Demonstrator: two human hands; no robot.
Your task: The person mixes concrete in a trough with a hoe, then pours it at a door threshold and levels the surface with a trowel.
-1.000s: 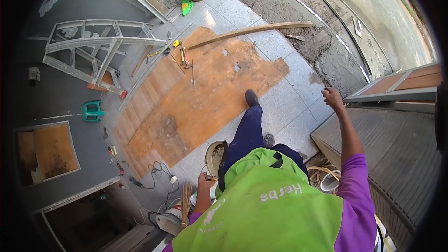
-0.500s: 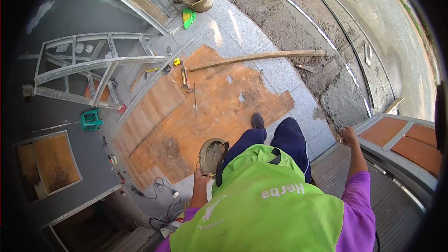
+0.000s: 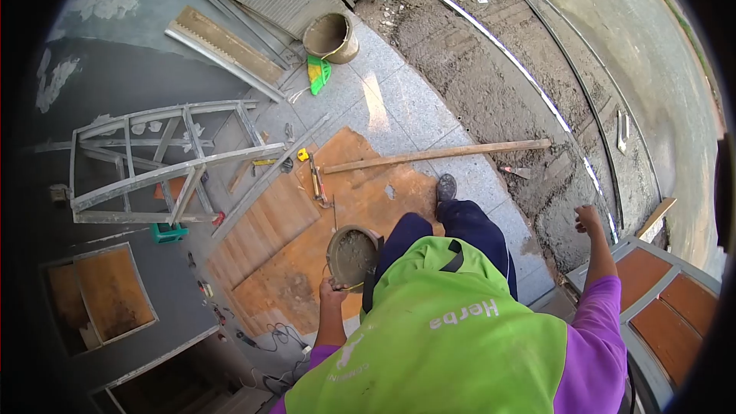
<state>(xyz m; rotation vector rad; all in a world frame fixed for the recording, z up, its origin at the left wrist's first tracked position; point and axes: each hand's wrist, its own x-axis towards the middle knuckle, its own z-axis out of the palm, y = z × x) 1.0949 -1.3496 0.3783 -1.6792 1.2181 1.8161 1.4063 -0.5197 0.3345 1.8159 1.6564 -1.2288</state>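
Note:
My left hand (image 3: 330,290) grips the rim-side handle of a bucket (image 3: 353,257) that hangs beside my left leg. Grey wet mortar shows inside the bucket. Out to the right, my right hand (image 3: 588,220) hangs in the air with its fingers curled and nothing visible in them. Below it lies rough grey mortar ground (image 3: 563,203). A long wooden plank (image 3: 437,155) stretches from the orange board (image 3: 360,180) across the grey tiles to the mortar.
A second bucket (image 3: 331,37) and a green-yellow dustpan-like item (image 3: 318,74) stand farther up. A metal ladder-like frame (image 3: 172,155) is at the left, near a hammer (image 3: 319,186). Cables (image 3: 285,335) lie lower left. A panelled frame (image 3: 659,299) stands right.
I have moved forward over the boards with the bucket in my left hand; the plank and tools now lie closer. My feet have changed places in the stride.

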